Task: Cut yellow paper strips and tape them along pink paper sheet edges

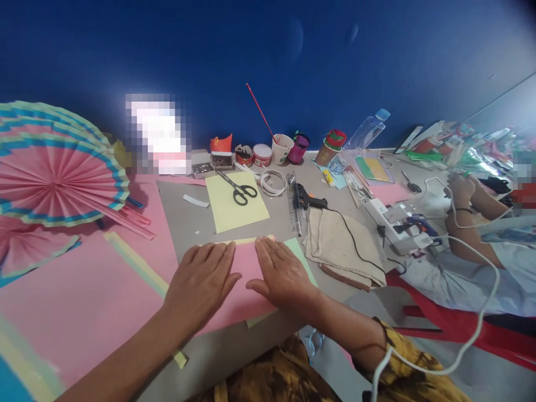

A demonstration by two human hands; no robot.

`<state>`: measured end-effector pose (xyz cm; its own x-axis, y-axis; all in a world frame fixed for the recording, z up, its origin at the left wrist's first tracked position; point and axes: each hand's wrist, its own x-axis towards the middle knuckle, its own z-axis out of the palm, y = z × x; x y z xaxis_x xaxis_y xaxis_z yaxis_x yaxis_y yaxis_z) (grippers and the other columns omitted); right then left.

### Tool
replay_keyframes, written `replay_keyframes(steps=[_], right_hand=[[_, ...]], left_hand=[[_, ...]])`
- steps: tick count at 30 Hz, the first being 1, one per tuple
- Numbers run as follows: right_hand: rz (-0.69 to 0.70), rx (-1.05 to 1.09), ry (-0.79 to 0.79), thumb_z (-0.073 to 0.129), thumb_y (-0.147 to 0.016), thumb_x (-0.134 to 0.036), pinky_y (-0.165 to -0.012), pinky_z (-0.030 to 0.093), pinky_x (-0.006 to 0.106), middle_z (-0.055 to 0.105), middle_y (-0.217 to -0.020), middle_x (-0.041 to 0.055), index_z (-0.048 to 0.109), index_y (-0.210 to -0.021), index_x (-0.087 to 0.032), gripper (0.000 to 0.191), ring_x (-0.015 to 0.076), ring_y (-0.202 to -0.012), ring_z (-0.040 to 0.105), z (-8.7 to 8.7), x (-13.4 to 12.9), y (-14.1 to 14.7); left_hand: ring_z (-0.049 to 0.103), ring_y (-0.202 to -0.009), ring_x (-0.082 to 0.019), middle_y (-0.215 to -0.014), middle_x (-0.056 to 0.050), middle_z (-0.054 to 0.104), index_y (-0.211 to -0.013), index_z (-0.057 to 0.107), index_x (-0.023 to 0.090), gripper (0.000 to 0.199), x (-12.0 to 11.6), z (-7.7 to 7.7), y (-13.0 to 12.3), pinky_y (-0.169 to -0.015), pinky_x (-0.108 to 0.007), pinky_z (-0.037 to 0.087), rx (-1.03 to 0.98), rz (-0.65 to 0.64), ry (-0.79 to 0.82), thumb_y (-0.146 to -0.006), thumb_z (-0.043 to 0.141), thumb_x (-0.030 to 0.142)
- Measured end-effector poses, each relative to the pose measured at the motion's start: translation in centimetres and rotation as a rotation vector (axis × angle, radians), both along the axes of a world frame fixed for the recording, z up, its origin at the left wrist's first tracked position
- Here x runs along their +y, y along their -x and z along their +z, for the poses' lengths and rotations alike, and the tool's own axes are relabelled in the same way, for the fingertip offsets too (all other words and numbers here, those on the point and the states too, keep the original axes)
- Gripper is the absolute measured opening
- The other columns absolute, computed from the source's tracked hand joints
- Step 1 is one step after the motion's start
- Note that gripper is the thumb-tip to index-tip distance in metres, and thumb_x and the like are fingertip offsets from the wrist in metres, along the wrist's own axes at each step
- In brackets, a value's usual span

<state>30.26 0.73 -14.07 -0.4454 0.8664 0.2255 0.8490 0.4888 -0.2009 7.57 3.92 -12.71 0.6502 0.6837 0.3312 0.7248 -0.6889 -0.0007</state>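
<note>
I take the clock from the small pink paper between the worker's forearms, 12 toward the wall. Largest first: the grey table carries everything. At 9, a large pink sheet with pale yellow and green border strips lies flat, probably set aside to leave the near edge free. At 10, a pleated paper fan rests spread wide, likely so its folds are not crushed. At 2 to 3, a folded cloth lies beside the work, presumably kept within reach. At centre, the small pink paper lies near the table's front edge, over a pale green sheet showing at its 2 o'clock side. I see the left hand and right hand palm-down on it, fingers straight and together, thumbs turned inward; neither clasps anything. I judge the paired flat contact spreads pressure and keeps the layers from sliding. At 12, scissors lie on a yellow paper, apparently parked ready to hand. At 1 to 2, a glue gun rests on its side beside a clear ruler. Just past 12, a white cup props a thin red stick, which leans toward 11.
</note>
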Motion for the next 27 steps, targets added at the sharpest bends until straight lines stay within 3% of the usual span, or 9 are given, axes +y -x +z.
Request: replay_keyframes(steps=[5,12,19,22,27], right_hand=[[-0.024,-0.04,0.001,0.063,-0.101,-0.058,-0.123,0.041,0.055,0.058,-0.151,0.0315,0.045,-0.156,0.002,0.083,0.0396,-0.147,0.052,-0.1,-0.2,-0.7],[-0.113,-0.07,0.007,0.059,-0.105,-0.053,-0.12,0.041,0.059,0.059,-0.15,0.0306,0.043,-0.159,-0.002,0.075,0.0397,-0.144,0.055,0.1,-0.7,-2.0],[-0.127,-0.054,0.038,0.063,-0.104,-0.045,-0.118,0.044,0.058,0.061,-0.148,0.0296,0.047,-0.155,-0.002,0.069,0.0386,-0.144,0.055,0.4,-0.7,-1.8],[-0.118,-0.03,0.021,0.065,-0.102,-0.042,-0.117,0.045,0.058,0.062,-0.148,0.0286,0.05,-0.153,-0.002,0.066,0.0391,-0.143,0.055,0.3,-0.6,-1.9],[-0.092,0.073,-0.054,0.064,-0.101,-0.036,-0.118,0.046,0.058,0.061,-0.15,0.0251,0.059,-0.146,-0.008,0.053,0.0383,-0.142,0.056,-0.1,-0.6,-2.2]], left_hand=[[0.065,-0.102,-0.036,-0.117,-0.02,0.074,-0.132,0.064,0.008,0.039,-0.5,0.2,0.3,-0.085,-0.048,0.045,0.023,0.058,-0.016,-0.104,0.054,0.034],[0.066,-0.098,-0.036,-0.112,-0.018,0.074,-0.121,0.069,0.012,0.037,-1.3,1.1,0.0,-0.072,-0.047,0.042,0.123,0.243,0.041,-0.105,0.047,0.038],[0.066,-0.085,-0.034,-0.087,-0.014,0.069,-0.086,0.067,0.018,0.04,0.2,2.1,2.6,-0.069,-0.045,0.042,0.13,0.452,0.088,-0.106,0.035,0.03],[0.066,-0.094,-0.035,-0.094,-0.017,0.071,-0.09,0.068,0.018,0.037,1.3,2.1,3.4,-0.076,-0.046,0.047,0.034,0.424,0.123,-0.104,0.036,0.031],[0.065,-0.103,-0.037,-0.11,-0.018,0.071,-0.106,0.07,0.017,0.033,1.9,1.7,2.5,-0.083,-0.047,0.051,-0.053,0.378,0.267,-0.095,0.049,0.039]])
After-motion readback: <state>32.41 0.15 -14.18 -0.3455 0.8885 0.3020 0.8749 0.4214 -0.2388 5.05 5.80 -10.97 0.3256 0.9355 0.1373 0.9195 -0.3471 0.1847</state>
